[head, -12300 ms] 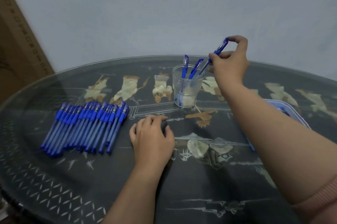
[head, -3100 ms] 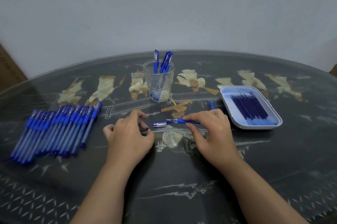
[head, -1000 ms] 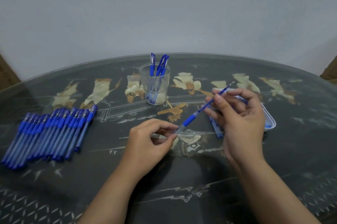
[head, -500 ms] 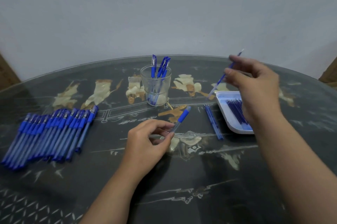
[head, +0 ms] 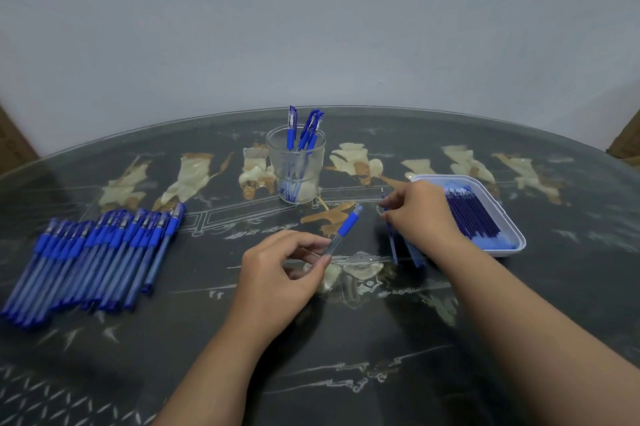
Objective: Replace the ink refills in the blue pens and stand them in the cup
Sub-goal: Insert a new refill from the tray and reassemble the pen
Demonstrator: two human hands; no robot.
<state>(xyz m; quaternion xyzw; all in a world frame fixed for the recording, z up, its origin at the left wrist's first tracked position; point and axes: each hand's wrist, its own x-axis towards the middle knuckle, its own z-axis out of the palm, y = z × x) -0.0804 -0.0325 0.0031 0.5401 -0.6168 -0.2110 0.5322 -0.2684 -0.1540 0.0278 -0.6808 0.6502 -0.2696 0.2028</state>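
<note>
The left hand [head: 277, 273] hovers just over the middle of the desk [head: 346, 373]. Its thumb and fingers [head: 313, 245] pinch the clear end of a pen barrel [head: 343, 231], and the blue grip end tilts up and away towards the cup [head: 296, 165]. The right hand [head: 420, 217] is low over the desk just left of the tray [head: 516, 245]. Its fingers are curled, pinching a thin refill [head: 391, 238] that slants down to the desk. A few loose refills [head: 415, 254] lie under that hand, though how many I cannot tell. Dark refills [head: 472, 217] lie side by side in the tray. The glass cup stands towards the back of the desk with three capped pens [head: 304, 138] leaning in it. A long row of pens [head: 93, 259] lies flat at the left, well apart from both hands.
</note>
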